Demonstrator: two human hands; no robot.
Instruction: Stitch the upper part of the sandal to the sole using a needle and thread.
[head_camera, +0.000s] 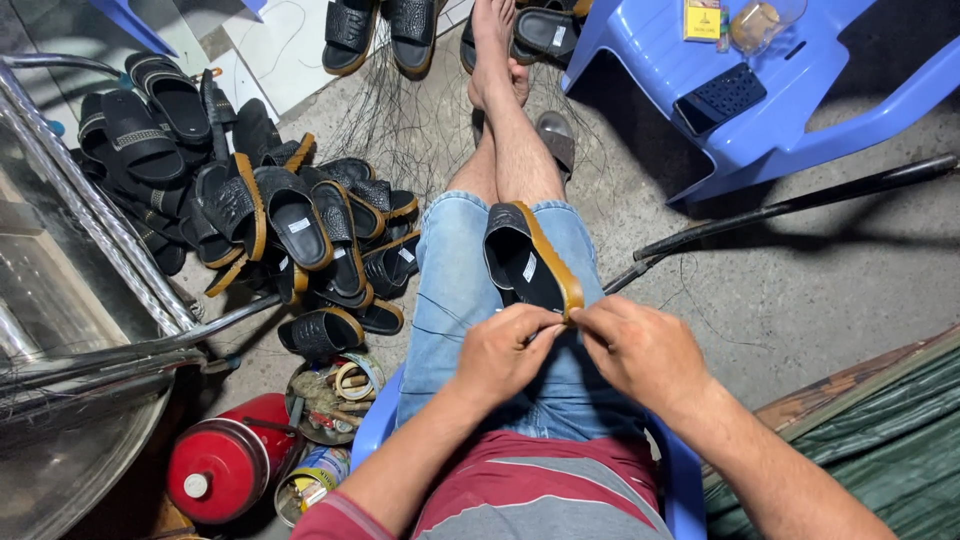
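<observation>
The black slide sandal (528, 262) with its tan sole edge lay on the person's lap, toe pointing away. Both the left hand (503, 350) and the right hand (640, 348) pinched its near end, fingertips meeting at the sole rim. This looked like edge finishing, perhaps trimming thread; steady fingertip grip seemed called for. A pile of finished sandals (280, 225) sat at left.
</observation>
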